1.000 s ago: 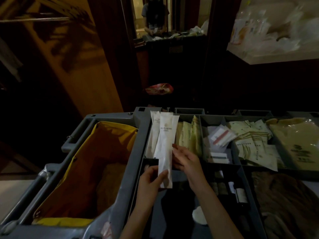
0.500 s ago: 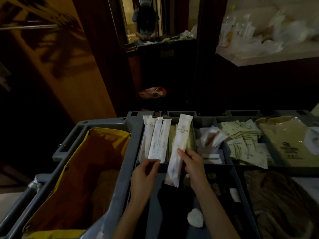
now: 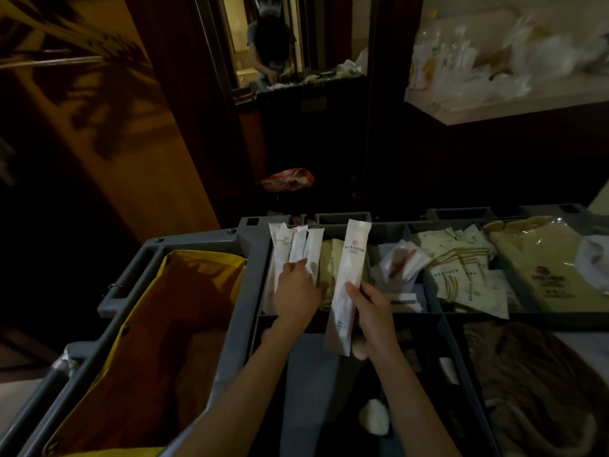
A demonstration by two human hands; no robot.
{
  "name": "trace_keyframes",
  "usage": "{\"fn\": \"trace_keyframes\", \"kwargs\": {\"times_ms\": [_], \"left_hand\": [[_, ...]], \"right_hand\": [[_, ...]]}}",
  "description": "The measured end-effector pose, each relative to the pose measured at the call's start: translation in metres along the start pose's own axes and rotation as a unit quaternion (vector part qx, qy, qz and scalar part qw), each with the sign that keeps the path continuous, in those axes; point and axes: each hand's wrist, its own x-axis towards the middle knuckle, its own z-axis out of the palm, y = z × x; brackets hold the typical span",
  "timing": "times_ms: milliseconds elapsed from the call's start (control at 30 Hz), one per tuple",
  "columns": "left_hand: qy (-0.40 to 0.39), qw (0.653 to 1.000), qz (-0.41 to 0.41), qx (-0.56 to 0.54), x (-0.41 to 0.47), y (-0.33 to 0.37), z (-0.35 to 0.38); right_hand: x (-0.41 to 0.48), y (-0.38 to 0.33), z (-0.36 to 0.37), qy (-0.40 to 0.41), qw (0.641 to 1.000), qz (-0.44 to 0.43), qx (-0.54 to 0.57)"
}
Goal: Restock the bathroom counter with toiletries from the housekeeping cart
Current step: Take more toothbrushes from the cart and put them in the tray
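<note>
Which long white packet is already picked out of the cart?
The packet the right hand pinches, raised clear to the right of the other three, which stand in the cart's back compartment by the left hand.

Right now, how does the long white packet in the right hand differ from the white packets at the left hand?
The long white paper packet in the right hand is alone and held up; the white packets at the left hand lean together inside their compartment. Same shape and colour.
</note>
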Motion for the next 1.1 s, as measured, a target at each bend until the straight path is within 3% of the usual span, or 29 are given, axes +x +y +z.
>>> {"fn": "trace_keyframes", "kwargs": {"times_ms": [167,500,600,733,933,1100], "left_hand": [[0.007,1.000,-0.009,0.012,0.003,0.003,0.006],[0.056,0.995,0.013,-0.085,-0.006,-0.001,0.009],[0.067,0.986,-0.018,-0.151,-0.009,-0.005,0.003],[0.091,0.942,-0.114,-0.304,-0.006,-0.016,-0.011],[0.074,0.874,-0.123,-0.465,-0.033,-0.027,-0.027],[0.061,0.848,-0.123,-0.512,-0.072,-0.035,-0.019]], "right_hand": [[0.001,0.000,0.002,-0.006,1.000,0.009,-0.005],[0.001,0.004,0.002,-0.010,1.000,0.023,-0.010],[0.002,0.005,0.001,-0.011,1.000,0.023,-0.011],[0.002,0.004,0.001,-0.013,0.999,0.008,-0.029],[0.005,0.005,0.001,-0.013,1.000,0.023,-0.011],[0.003,0.002,0.002,-0.031,0.999,0.024,-0.009]]}}
